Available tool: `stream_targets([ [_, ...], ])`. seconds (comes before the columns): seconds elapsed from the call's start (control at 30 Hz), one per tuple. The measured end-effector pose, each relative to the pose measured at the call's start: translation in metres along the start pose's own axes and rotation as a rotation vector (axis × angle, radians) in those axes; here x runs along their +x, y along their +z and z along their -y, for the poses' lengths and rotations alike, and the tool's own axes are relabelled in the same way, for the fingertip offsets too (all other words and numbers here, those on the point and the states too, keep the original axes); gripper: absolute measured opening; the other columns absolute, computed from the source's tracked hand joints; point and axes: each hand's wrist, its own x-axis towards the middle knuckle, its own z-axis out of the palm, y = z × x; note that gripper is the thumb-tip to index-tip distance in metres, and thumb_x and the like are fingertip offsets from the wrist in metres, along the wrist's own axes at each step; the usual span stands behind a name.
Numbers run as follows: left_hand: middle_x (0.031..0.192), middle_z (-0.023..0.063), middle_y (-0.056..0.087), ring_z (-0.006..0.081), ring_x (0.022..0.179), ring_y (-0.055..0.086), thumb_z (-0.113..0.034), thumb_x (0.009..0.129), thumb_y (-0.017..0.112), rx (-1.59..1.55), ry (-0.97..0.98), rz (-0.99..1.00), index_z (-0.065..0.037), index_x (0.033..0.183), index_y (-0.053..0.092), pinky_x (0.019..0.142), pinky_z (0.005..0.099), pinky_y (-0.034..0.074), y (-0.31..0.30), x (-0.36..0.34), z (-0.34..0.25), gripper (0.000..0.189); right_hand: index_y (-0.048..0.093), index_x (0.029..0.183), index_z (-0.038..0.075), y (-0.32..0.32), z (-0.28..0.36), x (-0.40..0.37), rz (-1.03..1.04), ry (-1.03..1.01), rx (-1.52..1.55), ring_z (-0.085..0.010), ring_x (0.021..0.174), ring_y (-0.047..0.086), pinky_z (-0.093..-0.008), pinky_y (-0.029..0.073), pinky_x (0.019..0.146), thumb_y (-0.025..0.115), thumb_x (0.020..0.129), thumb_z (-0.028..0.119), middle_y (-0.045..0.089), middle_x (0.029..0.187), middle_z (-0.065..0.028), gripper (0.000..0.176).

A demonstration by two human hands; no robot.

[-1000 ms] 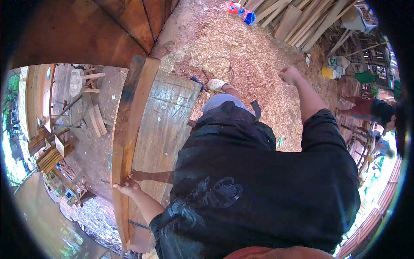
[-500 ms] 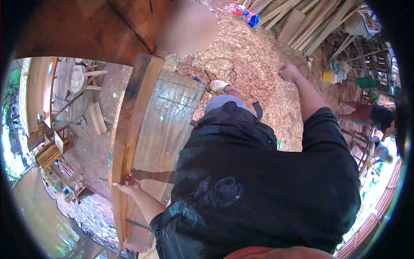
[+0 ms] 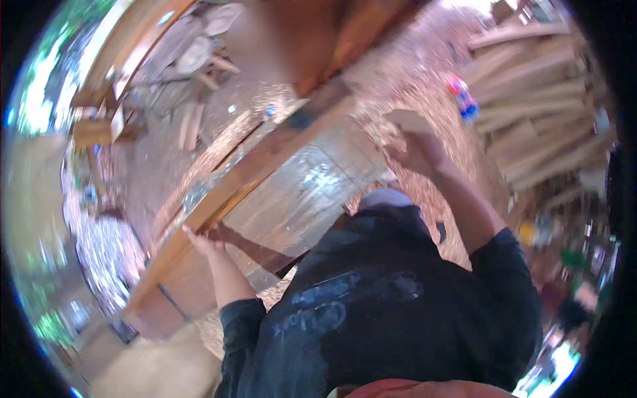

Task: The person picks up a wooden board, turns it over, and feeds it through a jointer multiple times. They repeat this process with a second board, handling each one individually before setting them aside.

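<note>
My left hand (image 3: 207, 244) rests at the edge of a long wooden beam (image 3: 199, 215), its fingers stretched along the wood. Against the beam lies a wide, worn wooden board (image 3: 292, 199), its surface partly shiny, with my arm's shadow across it. My right hand (image 3: 421, 152) is raised beyond the far end of the board, over the shavings-covered ground. Motion smears its fingers, and I cannot make out whether it holds anything.
A large brown wooden panel (image 3: 312, 33) stands at the top. Stacked planks (image 3: 551, 99) lie at the upper right, beside a red and blue packet (image 3: 463, 99). Wood shavings (image 3: 451, 205) cover the ground. Small wooden pieces (image 3: 191, 126) lie at the left.
The view has turned, so the beam and board now slant more. My right hand has moved left, closer to the board's far end. My left hand stays at the beam.
</note>
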Motion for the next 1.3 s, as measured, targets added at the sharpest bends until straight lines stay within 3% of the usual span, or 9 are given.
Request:
stream_targets([
  [0.07, 0.139, 0.0127, 0.059, 0.0313, 0.122, 0.06, -0.068, 0.097, 0.063, 0.019, 0.0, -0.101, -0.009, 0.147, 0.053, 0.092, 0.0438, 0.056, -0.014, 0.019, 0.01, 0.078, 0.055, 0.143, 0.006, 0.012, 0.055, 0.059, 0.065, -0.277, -0.212, -0.0388, 0.137, 0.051, -0.0466, 0.04, 0.118, 0.087, 0.076, 0.024, 0.057, 0.146, -0.0164, 0.077],
  [0.13, 0.116, 0.0106, 0.067, 0.0218, 0.097, 0.065, -0.067, 0.098, 0.063, -0.007, 0.037, -0.214, -0.008, 0.131, 0.062, 0.067, 0.035, 0.056, 0.02, -0.015, -0.005, 0.067, 0.055, 0.145, 0.006, 0.025, 0.076, 0.102, 0.154, -0.448, -0.359, -0.0384, 0.137, 0.051, -0.0468, 0.039, 0.118, 0.087, 0.073, 0.025, 0.057, 0.145, -0.0165, 0.081],
  [0.2, 0.114, 0.0074, 0.068, 0.0171, 0.093, 0.065, -0.065, 0.098, 0.064, -0.072, 0.049, 0.013, -0.008, 0.129, 0.063, 0.069, 0.032, 0.056, 0.003, -0.007, 0.0, 0.065, 0.055, 0.146, 0.007, 0.049, 0.08, 0.14, 0.301, -0.528, -0.452, -0.0384, 0.133, 0.053, -0.0482, 0.041, 0.116, 0.088, 0.072, 0.026, 0.058, 0.142, -0.0173, 0.083],
  [0.27, 0.113, 0.0062, 0.069, 0.0152, 0.091, 0.066, -0.063, 0.098, 0.066, -0.075, -0.002, 0.07, -0.008, 0.129, 0.063, 0.071, 0.0302, 0.056, -0.014, 0.005, 0.007, 0.064, 0.057, 0.144, 0.006, 0.055, 0.099, 0.163, 0.443, -0.508, -0.459, -0.0401, 0.133, 0.053, -0.0489, 0.043, 0.113, 0.088, 0.071, 0.027, 0.058, 0.142, -0.0169, 0.083],
  [0.4, 0.113, 0.0076, 0.068, 0.0175, 0.095, 0.067, -0.042, 0.095, 0.08, -0.074, -0.006, -0.297, -0.008, 0.125, 0.063, 0.067, 0.0351, 0.056, 0.003, -0.013, -0.011, 0.049, 0.057, 0.143, 0.006, 0.065, 0.081, 0.195, 0.557, -0.574, -0.481, -0.041, 0.131, 0.055, -0.05, 0.045, 0.11, 0.089, 0.071, 0.028, 0.061, 0.138, -0.0185, 0.082],
  [0.63, 0.122, 0.011, 0.067, 0.0257, 0.106, 0.068, -0.04, 0.091, 0.083, -0.203, 0.028, -0.273, -0.004, 0.13, 0.06, 0.079, 0.0426, 0.062, 0.006, -0.012, -0.01, 0.059, 0.062, 0.137, 0.006, 0.074, 0.077, 0.21, 0.543, -0.686, -0.332, -0.0441, 0.124, 0.063, -0.0492, 0.049, 0.106, 0.091, 0.069, 0.025, 0.067, 0.134, -0.0218, 0.076],
  [0.8, 0.104, 0.0127, 0.071, 0.0222, 0.079, 0.071, -0.034, 0.088, 0.087, -0.168, 0.058, -0.343, 0.003, 0.118, 0.064, 0.061, 0.0339, 0.057, 0.0, -0.005, -0.004, 0.053, 0.064, 0.134, 0.005, 0.078, 0.069, 0.203, 0.618, -0.522, -0.321, -0.042, 0.119, 0.066, -0.0471, 0.051, 0.103, 0.093, 0.069, 0.024, 0.07, 0.126, -0.0211, 0.074],
  [0.9, 0.1, 0.0113, 0.071, 0.0194, 0.076, 0.07, -0.034, 0.087, 0.087, -0.179, 0.097, -0.354, 0.003, 0.115, 0.065, 0.057, 0.0302, 0.054, 0.0, -0.01, -0.015, 0.052, 0.064, 0.134, 0.004, 0.084, 0.069, 0.199, 0.619, -0.531, -0.381, -0.0419, 0.108, 0.067, -0.0476, 0.052, 0.096, 0.093, 0.07, 0.026, 0.071, 0.117, -0.0204, 0.074],
  [1.3, 0.094, 0.01, 0.071, 0.0168, 0.067, 0.065, -0.046, 0.085, 0.086, -0.104, 0.138, -0.366, 0.004, 0.112, 0.068, 0.057, 0.0304, 0.053, -0.09, 0.046, -0.046, 0.059, 0.063, 0.13, 0.0, 0.165, 0.11, 0.188, 0.514, -0.74, -0.408, -0.0425, 0.101, 0.065, -0.0494, 0.051, 0.09, 0.095, 0.07, 0.027, 0.069, 0.109, -0.0207, 0.073],
])
